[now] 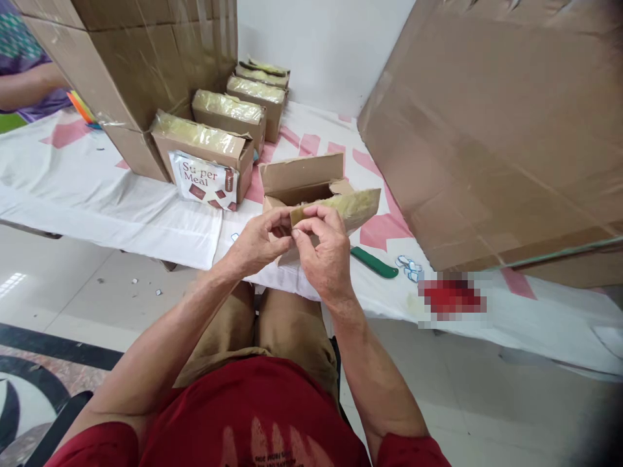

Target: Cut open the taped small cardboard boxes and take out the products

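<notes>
A small cardboard box [302, 174] stands open in front of me, its flaps raised. Its near flap [363, 206] carries a strip of yellowish tape and leans outward. My right hand [324, 250] is closed on the left end of this flap, fingers over the top edge and thumb in front. My left hand [260, 241] meets it at the same corner with thumb and fingers pinched together; what lies between those fingertips is hidden. Just right of my right hand, a green-handled tool [374, 262], perhaps a cutter, lies on the table.
Several taped small boxes [199, 137] stand in a row at left, a "Super Meal" packet [204, 181] against the nearest. Large cartons [501, 130] rise on both sides. Small blue-edged pieces [409, 267] lie on the white-and-pink cloth [185, 240]. Another person's arm [29, 87] shows far left.
</notes>
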`<action>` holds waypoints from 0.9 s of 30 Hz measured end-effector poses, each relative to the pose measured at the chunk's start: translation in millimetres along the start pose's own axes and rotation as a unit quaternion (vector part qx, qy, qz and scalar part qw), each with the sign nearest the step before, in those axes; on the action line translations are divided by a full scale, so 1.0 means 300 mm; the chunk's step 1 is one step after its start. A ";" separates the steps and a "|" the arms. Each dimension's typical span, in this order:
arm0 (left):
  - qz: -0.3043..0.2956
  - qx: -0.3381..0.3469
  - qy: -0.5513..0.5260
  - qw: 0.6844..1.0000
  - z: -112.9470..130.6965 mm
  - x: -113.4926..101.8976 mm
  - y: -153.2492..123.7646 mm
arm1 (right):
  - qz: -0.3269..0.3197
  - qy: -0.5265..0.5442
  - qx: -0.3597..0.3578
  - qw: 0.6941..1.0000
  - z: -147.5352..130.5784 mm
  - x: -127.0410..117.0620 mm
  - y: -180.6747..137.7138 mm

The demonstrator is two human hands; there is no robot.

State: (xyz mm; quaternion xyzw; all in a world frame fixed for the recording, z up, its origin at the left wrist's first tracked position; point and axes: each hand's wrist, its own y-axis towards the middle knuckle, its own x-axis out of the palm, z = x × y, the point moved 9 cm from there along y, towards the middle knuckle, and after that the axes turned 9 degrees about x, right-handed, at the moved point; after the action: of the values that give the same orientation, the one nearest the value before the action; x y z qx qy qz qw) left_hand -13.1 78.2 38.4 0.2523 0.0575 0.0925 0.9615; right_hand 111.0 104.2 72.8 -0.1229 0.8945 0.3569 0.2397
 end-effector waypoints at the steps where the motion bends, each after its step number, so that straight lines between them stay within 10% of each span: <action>1: 0.009 0.001 0.003 1.000 0.001 0.001 -0.002 | -0.004 0.004 0.001 1.000 0.000 0.001 0.002; 15: 0.083 -0.012 -0.030 0.996 -0.030 -0.008 -0.025 | -0.043 0.014 -0.015 0.999 -0.013 -0.015 0.025; 27: 0.082 0.041 0.196 0.976 0.012 -0.003 -0.049 | -0.024 -0.089 -0.033 0.995 -0.012 0.010 0.028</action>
State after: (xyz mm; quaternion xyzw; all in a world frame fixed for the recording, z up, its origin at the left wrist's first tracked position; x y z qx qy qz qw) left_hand -11.4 63.7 34.1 0.2721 0.2279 0.2159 0.9096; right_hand 103.9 107.5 78.3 -0.1201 0.8539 0.3900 0.3230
